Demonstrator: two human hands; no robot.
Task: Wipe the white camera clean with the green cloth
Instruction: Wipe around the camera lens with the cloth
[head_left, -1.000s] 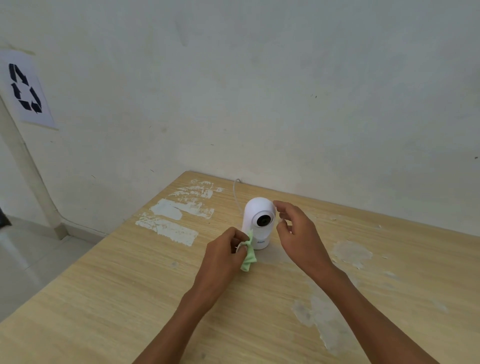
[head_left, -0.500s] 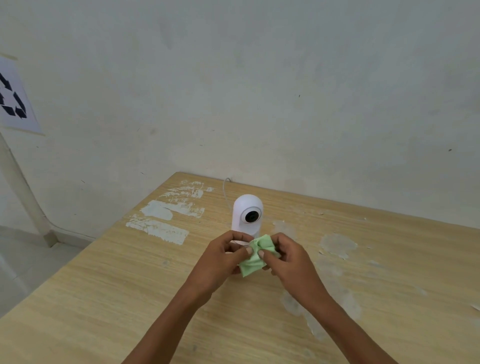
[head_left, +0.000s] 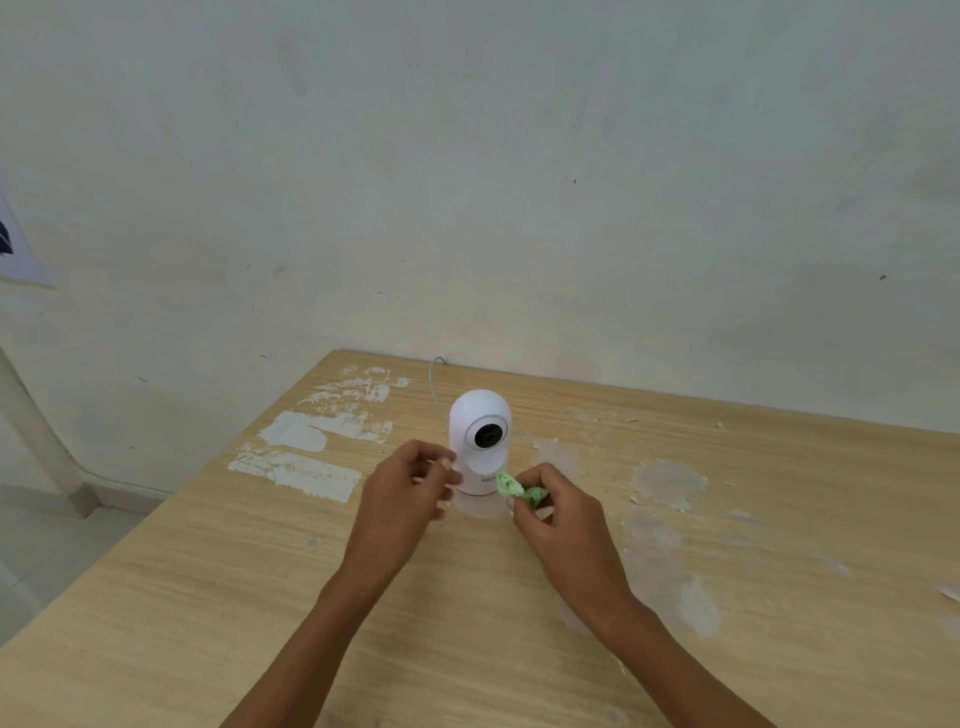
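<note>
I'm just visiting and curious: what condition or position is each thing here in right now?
Camera: upright on the table, lens facing the person, not covered by the cloth.
Cloth: bunched up, pinched in the right hand beside the camera's base.
Right hand: closed on the cloth.
Left hand: empty, fingers curled, at the camera's other side.
Table: patchy with white residue.

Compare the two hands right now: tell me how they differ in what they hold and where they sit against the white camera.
The right hand pinches the bunched green cloth; the left hand holds nothing visible. The right hand sits by the right of the white camera base, the left hand at its left side. Both are loosely curled over the table.
</note>
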